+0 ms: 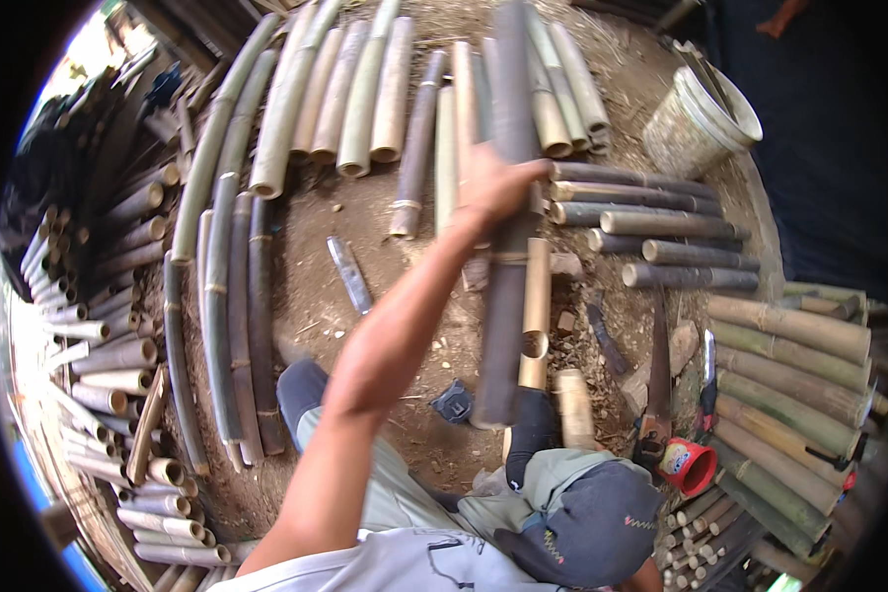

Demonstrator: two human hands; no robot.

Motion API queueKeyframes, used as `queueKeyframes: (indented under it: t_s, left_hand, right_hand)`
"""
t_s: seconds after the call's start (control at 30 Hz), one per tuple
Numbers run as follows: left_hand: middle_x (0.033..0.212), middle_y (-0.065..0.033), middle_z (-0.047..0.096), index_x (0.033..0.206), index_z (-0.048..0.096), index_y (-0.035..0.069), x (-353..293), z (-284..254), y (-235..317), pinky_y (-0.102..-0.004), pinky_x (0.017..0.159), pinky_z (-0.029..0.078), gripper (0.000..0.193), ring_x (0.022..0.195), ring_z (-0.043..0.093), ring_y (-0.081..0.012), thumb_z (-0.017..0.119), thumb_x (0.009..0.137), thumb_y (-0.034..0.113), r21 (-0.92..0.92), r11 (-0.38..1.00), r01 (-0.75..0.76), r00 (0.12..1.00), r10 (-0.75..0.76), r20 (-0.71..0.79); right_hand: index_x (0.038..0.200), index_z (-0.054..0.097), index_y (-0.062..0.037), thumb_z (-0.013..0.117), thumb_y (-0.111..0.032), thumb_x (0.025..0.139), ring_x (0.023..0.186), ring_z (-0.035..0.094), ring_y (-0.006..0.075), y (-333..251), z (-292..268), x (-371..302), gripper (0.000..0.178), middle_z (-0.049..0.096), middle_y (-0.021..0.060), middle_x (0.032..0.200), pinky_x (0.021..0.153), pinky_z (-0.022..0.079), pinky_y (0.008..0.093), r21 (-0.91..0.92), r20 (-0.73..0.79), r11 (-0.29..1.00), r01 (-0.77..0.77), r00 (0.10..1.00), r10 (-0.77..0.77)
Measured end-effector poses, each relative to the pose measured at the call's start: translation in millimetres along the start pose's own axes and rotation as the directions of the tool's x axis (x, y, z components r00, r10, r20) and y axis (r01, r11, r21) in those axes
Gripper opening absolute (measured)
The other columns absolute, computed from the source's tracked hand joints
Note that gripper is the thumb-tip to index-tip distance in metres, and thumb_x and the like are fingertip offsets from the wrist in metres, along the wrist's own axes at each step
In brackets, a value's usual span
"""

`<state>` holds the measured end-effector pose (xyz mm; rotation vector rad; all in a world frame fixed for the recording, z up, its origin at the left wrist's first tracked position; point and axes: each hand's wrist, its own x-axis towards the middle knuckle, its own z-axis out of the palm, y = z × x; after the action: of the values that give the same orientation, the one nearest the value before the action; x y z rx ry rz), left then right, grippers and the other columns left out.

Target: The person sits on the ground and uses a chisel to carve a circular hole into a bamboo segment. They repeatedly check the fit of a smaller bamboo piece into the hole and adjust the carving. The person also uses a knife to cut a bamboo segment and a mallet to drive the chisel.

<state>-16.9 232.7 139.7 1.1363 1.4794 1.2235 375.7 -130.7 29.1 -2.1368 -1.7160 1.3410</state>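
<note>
Clamped mid-length on the long dark-grey bamboo pole [507, 326], our left hand [499, 185] best guides it clear of the slender tan bamboo tube [537, 286].

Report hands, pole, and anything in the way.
Left hand gripping dark bamboo pole. Right hand out of view. Cut bamboo lengths crowd both sides.

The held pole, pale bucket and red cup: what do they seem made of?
Held pole: likely bamboo, by its ringed joint; finish blurred. Pale bucket: probably plastic, dull and smeared, with a smooth rim. Red cup: perhaps smooth plastic, from its bright rim colour.
</note>
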Motion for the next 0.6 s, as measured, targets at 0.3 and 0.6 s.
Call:
queueKeyframes:
  t_s: [0.3,0.6]
  left_hand:
    - [0.117,-0.0261,0.062,0.130,0.044,-0.014,9,-75,-177,-0.0392,0.087,0.056,0.087,0.102,0.066,-0.0312,0.084,0.067,0.032,0.549,0.763,0.340,0.934,-0.207,-0.291]
    - [0.106,-0.0149,0.066,0.122,0.055,-0.006,28,-53,-136,-0.0313,0.082,0.055,0.041,0.093,0.065,-0.0194,0.067,0.089,0.016,0.151,0.988,0.041,0.901,0.029,-0.433]
  right_hand:
    - [0.140,0.040,-0.0019,0.072,-0.016,0.081,0.125,0.042,0.0417,-3,-20,266,0.069,0.043,0.0221,0.134,0.104,0.038,0.0504,-0.432,-0.331,0.880,0.199,0.872,-0.360]
    - [0.126,0.050,-0.0001,0.063,-0.024,0.089,0.094,0.062,0.0341,-42,-73,299,0.046,0.057,0.0181,0.104,0.083,0.050,0.0449,-0.305,-0.041,0.951,0.049,0.997,-0.065]
